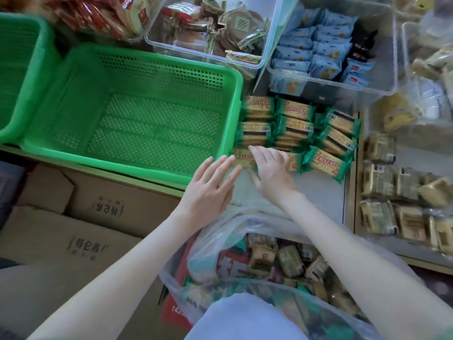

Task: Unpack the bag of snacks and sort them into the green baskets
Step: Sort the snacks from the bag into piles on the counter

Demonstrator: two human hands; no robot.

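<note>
An empty green basket (137, 123) stands at centre left, with a second green basket (17, 69) at the far left. Green-wrapped cracker packs (301, 128) lie in rows on the shelf just right of the basket. My left hand (210, 190) hovers with straight fingers beside the basket's near right corner. My right hand (272, 170) reaches over the nearest row, fingers extended and touching a pack (242, 157). A clear plastic bag of snacks (269, 263) sits open below my arms.
Clear bins at the back hold brown wafers (215, 28) and blue packs (326, 50). More wrapped snacks (402, 200) lie on the shelf at the right. Cardboard boxes (81, 217) sit lower left.
</note>
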